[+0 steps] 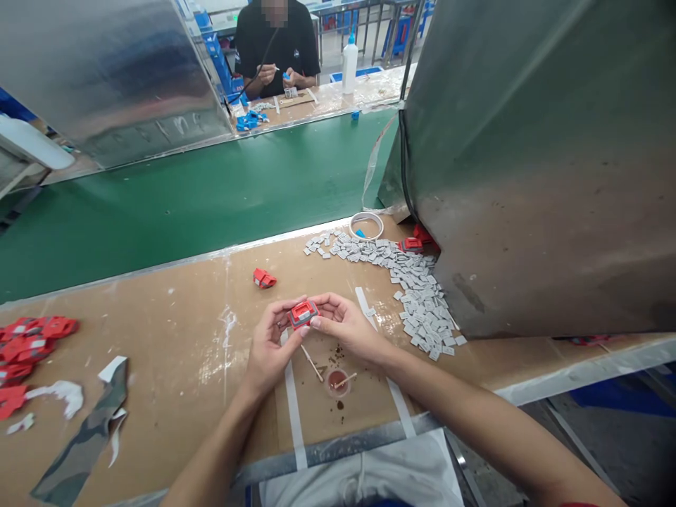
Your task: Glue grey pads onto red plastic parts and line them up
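fingertips of left hand (269, 348) and right hand (346, 327) pinch one red clip (303, 313) with a grey insert, held just above the counter (174, 338). seems the insert is being seated; next likely needs another from the grey pile (422, 296) nearby.

No readable text, label, brand, number or sign was found anywhere in the view. A small pale mark was seen on the black shirt (285, 42) of the person across the belt, but it was too small and blurred to be read.
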A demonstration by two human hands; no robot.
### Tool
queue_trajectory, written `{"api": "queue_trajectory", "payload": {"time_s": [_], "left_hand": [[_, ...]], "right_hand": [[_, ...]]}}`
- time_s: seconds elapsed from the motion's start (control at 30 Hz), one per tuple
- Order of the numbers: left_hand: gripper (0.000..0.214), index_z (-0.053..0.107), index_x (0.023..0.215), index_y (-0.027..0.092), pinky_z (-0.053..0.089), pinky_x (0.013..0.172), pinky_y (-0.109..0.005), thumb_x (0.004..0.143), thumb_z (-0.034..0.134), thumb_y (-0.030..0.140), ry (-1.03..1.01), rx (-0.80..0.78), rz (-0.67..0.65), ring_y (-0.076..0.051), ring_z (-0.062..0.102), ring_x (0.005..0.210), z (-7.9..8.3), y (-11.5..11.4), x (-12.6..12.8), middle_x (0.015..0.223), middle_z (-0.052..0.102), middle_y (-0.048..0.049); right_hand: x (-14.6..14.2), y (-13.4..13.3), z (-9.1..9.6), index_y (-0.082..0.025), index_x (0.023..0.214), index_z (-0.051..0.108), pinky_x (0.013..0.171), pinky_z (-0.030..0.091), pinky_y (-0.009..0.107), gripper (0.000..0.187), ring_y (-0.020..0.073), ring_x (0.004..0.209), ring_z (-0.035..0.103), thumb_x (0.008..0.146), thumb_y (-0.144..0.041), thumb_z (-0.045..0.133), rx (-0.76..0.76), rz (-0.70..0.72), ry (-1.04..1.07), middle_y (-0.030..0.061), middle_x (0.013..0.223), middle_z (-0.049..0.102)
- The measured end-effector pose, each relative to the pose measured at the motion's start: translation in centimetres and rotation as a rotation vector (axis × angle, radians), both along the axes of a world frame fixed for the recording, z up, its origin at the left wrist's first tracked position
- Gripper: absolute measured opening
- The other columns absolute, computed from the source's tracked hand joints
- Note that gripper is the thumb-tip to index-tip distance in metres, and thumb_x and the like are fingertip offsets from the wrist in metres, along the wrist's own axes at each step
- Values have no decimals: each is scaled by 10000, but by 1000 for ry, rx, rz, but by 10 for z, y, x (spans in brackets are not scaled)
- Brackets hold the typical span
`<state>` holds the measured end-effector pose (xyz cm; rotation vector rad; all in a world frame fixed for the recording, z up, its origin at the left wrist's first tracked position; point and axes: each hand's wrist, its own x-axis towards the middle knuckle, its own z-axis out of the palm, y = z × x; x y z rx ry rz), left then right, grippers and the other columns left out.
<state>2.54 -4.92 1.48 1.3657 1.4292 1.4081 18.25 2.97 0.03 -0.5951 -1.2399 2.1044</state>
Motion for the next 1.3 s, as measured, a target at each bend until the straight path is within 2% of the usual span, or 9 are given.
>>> {"api": "queue_trajectory", "payload": {"time_s": [0.1, 0.3, 0.6, 0.83, 0.93, 1.0, 1.07, 1.2, 1.3], "left_hand": [[307, 586, 1140, 164, 580, 942, -376, 874, 689, 276, 77, -29, 6, -232, 703, 1097, -3, 0, -3, 1216, 709, -149], [275, 665, 1144, 172, 560, 973, -373, 872, 673, 206, 365, 22, -55, -224, 703, 1081, 2, 0, -14, 1181, 728, -117], [287, 659, 1193, 183, 550, 988, -364, 910, 613, 170, 514, 131, -161, -218, 685, 1113, -1, -1, -11, 1174, 731, -116], [645, 433, 1466, 250, 595, 844, -379, 872, 660, 359, 156, -77, -142, -217, 725, 910, 1, 9, -46, 1356, 616, -155], [580, 507, 1404, 258, 458, 1074, -504, 863, 634, 423, 411, 7, 213, -303, 601, 1229, -2, 18, -68, 1532, 448, -137], [499, 550, 1355, 272, 225, 1199, -600, 880, 597, 420, 643, 3, 231, -366, 332, 1467, -8, 27, -77, 1595, 363, -106], [456, 567, 1328, 279, 222, 1196, -612, 888, 562, 400, 734, 25, 122, -377, 333, 1463, -16, 37, -82, 1544, 434, -106], [344, 653, 1163, 306, 443, 1052, -575, 844, 553, 388, 843, 70, 239, -348, 588, 1170, -26, 48, -82, 1179, 624, -70], [263, 691, 1023, 346, 559, 848, -478, 812, 562, 435, 906, 61, 407, -286, 624, 910, -25, 47, -79, 849, 558, -23]], "right_hand": [[1, 1, -4, -185, 1125, 583, 934, 540, 388, 393, 201, 1011, 673, 824, -370, 754, 139, -41, -90, 101, 1118, 680], [10, 6, 7, -198, 972, 638, 933, 493, 363, 64, 205, 1042, 618, 947, -231, 589, 786, -99, -280, 90, 1088, 623], [6, -5, -5, -190, 748, 501, 704, 419, 299, 198, 185, 793, 511, 942, -152, 510, 880, -161, -388, 35, 815, 477], [15, 4, 24, -182, 819, 556, 777, 465, 311, 133, 179, 855, 581, 950, -170, 545, 841, -134, -297, 52, 905, 566], [52, -18, 60, -187, 856, 576, 859, 480, 337, 108, 188, 954, 616, 963, -199, 563, 840, -232, -234, 74, 1002, 623], [91, -42, 79, -197, 896, 598, 880, 484, 335, 82, 185, 978, 628, 970, -224, 573, 838, -286, -240, 75, 1043, 641], [136, -66, 87, -208, 910, 610, 870, 493, 328, 98, 184, 970, 638, 976, -273, 577, 797, -353, -297, 69, 1052, 651], [234, -90, 61, -203, 890, 605, 812, 512, 329, 189, 201, 918, 654, 982, -356, 544, 622, -615, -616, 80, 1034, 665], [292, -78, 22, -183, 902, 606, 757, 501, 340, 219, 215, 820, 632, 954, -384, 537, 651, -957, -1047, 89, 916, 669]]}}
